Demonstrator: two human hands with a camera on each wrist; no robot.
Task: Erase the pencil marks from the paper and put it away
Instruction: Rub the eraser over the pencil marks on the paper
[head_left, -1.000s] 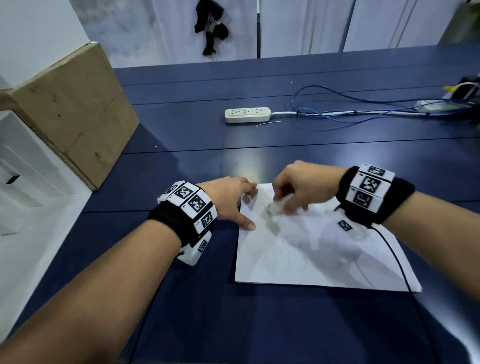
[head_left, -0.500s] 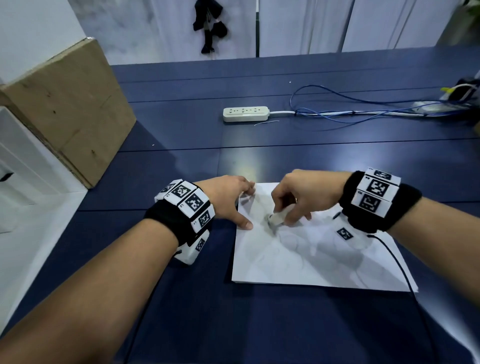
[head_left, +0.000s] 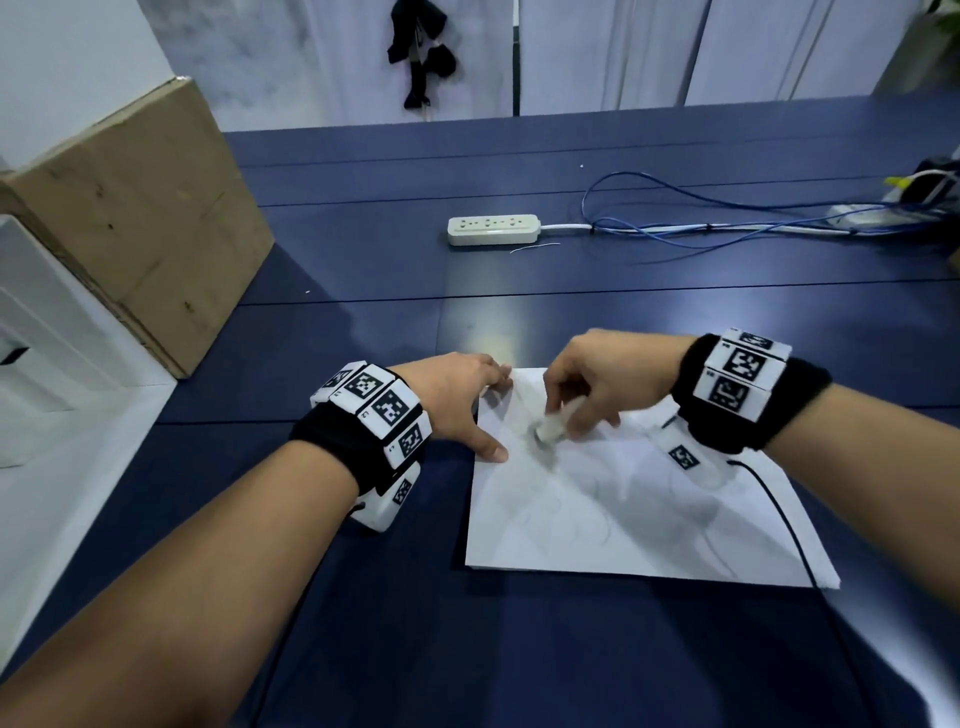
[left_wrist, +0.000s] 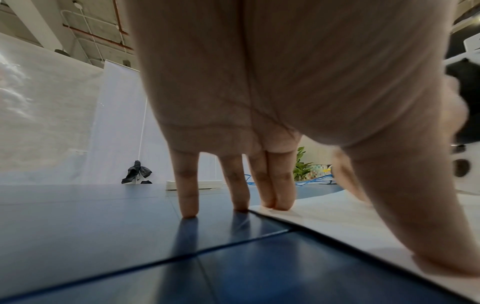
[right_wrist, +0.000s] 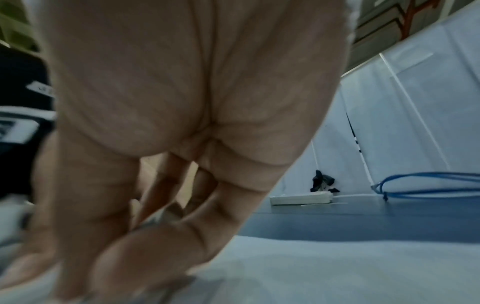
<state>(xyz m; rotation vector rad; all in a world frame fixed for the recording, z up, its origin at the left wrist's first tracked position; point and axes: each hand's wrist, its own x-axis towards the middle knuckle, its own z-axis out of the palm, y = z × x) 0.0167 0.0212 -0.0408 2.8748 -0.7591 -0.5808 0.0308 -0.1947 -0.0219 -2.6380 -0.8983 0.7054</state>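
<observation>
The paper (head_left: 623, 509) lies flat on the blue table (head_left: 363, 322), pinned at its far-left corner by my spread left hand (head_left: 457, 400). My right hand (head_left: 597, 384), pinching the eraser (head_left: 551, 427), has slid it nearer me; faint marks remain, so more rubbing is needed.

The right hand (head_left: 597, 387) drags the eraser (head_left: 551, 427) a little down the paper (head_left: 623, 519), toward the person.
</observation>
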